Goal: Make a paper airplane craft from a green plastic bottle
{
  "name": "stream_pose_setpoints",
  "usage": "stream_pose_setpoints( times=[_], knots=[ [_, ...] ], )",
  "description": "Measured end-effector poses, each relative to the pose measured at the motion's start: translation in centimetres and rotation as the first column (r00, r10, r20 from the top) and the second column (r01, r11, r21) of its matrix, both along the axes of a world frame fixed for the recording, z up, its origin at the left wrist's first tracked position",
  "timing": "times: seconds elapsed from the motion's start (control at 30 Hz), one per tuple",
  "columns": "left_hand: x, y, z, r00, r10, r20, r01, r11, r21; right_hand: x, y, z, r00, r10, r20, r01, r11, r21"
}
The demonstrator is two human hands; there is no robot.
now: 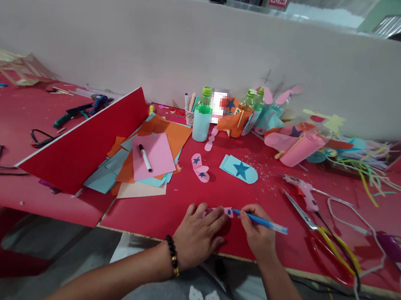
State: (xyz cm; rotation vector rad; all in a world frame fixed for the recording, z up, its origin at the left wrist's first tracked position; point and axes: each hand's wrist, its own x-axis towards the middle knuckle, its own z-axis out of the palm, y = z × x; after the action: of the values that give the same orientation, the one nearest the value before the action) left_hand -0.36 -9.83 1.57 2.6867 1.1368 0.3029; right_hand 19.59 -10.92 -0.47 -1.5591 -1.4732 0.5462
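Observation:
My left hand [199,230], with a dark bead bracelet on its wrist, lies flat near the table's front edge. Its spread fingers press down on a small pink paper strip [229,212] and cover most of it. A dark blue mark shows on the strip's bare end. In my right hand [258,235] is a blue pen [266,222], its tip touching or very near that end. Farther back lie pink paper pieces with blue stars [200,168] and light blue rounded pieces, the top one bearing a large blue star [242,170].
Right of my hands lie large scissors [303,211] and a pink glue gun [303,192] with its cord. Coloured paper sheets [159,131] and a black-and-white marker [145,158] are at left, beside a leaning red board [90,143]. Decorated bottles [201,121] stand along the back.

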Motion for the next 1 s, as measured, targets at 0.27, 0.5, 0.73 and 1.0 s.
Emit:
stream_pose_setpoints(
  times=[0.27, 0.5, 0.73, 1.0],
  knots=[
    [-0.15, 0.05, 0.13, 1.000, 0.005, -0.001, -0.005, 1.000, -0.011, -0.10, -0.28, 0.38, 0.997, 0.067, 0.047, -0.066, 0.998, -0.020],
    [-0.10, 0.10, 0.24, 1.000, -0.015, -0.022, 0.016, 1.000, 0.003, -0.29, -0.03, 0.16, 0.988, 0.107, 0.114, -0.100, 0.993, -0.063],
    [-0.08, 0.14, 0.23, 0.999, -0.017, -0.031, 0.017, 1.000, 0.007, -0.24, 0.13, -0.16, 0.979, 0.160, 0.126, -0.151, 0.986, -0.076],
    [0.00, 0.17, -0.06, 1.000, -0.011, -0.016, 0.011, 1.000, 0.009, -0.38, 0.26, 0.09, 0.980, 0.135, 0.145, -0.127, 0.990, -0.064]
  ],
)
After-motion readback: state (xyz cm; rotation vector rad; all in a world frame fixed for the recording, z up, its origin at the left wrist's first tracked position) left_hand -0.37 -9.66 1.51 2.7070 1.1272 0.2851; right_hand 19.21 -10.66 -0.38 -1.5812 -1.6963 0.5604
